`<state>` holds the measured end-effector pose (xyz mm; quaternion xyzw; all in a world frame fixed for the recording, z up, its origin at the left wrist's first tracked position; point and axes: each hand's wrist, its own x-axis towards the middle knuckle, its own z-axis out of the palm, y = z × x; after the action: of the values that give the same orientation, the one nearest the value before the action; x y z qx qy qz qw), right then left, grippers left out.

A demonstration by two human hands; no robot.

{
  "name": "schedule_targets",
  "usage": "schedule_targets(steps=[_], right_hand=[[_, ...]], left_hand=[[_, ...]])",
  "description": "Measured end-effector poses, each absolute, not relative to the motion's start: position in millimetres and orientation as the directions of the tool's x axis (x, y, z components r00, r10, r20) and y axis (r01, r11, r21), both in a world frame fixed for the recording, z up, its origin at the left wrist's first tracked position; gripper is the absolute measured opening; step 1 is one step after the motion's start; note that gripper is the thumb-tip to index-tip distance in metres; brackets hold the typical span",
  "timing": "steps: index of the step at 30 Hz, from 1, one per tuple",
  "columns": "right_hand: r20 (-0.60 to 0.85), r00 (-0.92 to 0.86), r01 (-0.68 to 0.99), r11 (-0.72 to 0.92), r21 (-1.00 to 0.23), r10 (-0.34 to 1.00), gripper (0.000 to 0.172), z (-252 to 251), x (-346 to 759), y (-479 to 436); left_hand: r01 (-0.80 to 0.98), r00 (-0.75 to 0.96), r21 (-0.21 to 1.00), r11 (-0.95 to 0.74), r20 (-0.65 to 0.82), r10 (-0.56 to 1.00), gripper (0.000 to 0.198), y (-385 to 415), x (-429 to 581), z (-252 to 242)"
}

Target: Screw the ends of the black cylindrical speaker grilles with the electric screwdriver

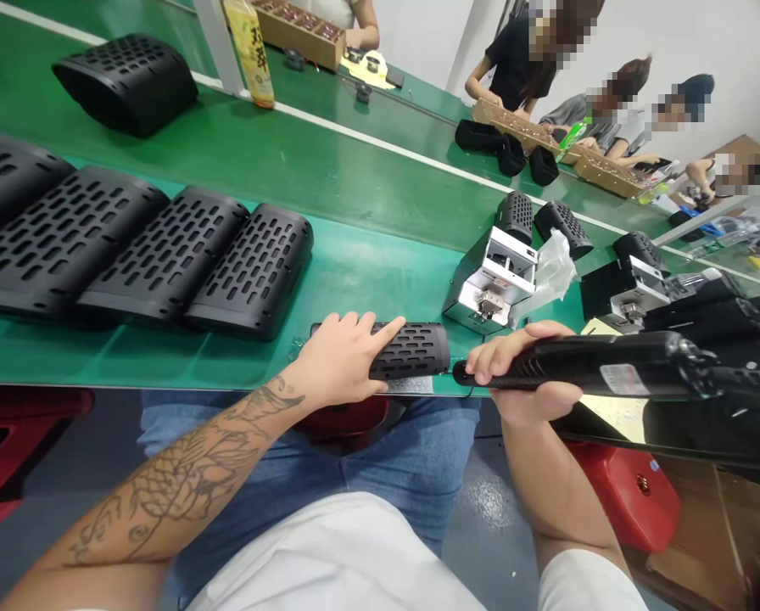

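My left hand point(342, 356) rests over a black housing with slotted holes point(411, 350) and holds it at the table's front edge, fingers across its far side and thumb near its front. My right hand point(526, 373) is wrapped around a black electric screwdriver point(596, 365), held level. The bit end points left at the housing's right end; whether it touches a screw cannot be made out. Just beyond the right hand stands a screw feeder point(491, 284) with a silver front. To the left, several similar black housings point(246, 271) stand in a row.
Another housing point(125, 85) lies at the far left, near a yellow drink bottle point(251, 51). A second screw feeder point(628, 293) stands at right beside a clear plastic bag point(551, 271). Red stools point(634, 492) are below the table. Several people work across the green table point(380, 187).
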<state>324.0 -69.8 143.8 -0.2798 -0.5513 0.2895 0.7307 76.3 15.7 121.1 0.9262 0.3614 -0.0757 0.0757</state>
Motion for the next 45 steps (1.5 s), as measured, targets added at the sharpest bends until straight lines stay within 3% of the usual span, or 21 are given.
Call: schedule_targets(steps=[5, 15, 22, 31, 41, 45], right_hand=[[0.602, 0.247, -0.147, 0.644, -0.751, 0.759, 0.048, 131.8, 312.6, -61.7], [0.498, 0.182, -0.130, 0.523, -0.843, 0.848, 0.055, 135.1, 311.4, -55.9], [0.522, 0.128, -0.163, 0.538, -0.827, 0.843, 0.046, 130.6, 312.3, -54.9], [0.558, 0.149, -0.127, 0.576, -0.808, 0.816, 0.038, 129.6, 303.9, -53.0], [0.485, 0.198, 0.003, 0.495, -0.869, 0.852, 0.062, 122.6, 312.9, -54.4], [0.514, 0.165, -0.027, 0.525, -0.851, 0.842, 0.054, 120.6, 307.8, -56.6]], left_hand=[[0.676, 0.735, 0.096, -0.731, -0.173, 0.656, 0.117, 16.5, 75.4, 118.2], [0.681, 0.732, 0.135, -0.719, -0.131, 0.669, 0.109, 12.5, 75.5, 120.0], [0.674, 0.738, 0.114, -0.730, -0.139, 0.660, 0.105, 10.5, 76.0, 120.1], [0.696, 0.718, 0.169, -0.698, -0.170, 0.674, 0.115, 9.1, 79.5, 122.7], [0.696, 0.718, 0.201, -0.689, -0.161, 0.678, 0.111, 7.8, 79.5, 120.8], [0.696, 0.718, 0.190, -0.693, -0.166, 0.676, 0.112, 7.9, 79.1, 120.7]])
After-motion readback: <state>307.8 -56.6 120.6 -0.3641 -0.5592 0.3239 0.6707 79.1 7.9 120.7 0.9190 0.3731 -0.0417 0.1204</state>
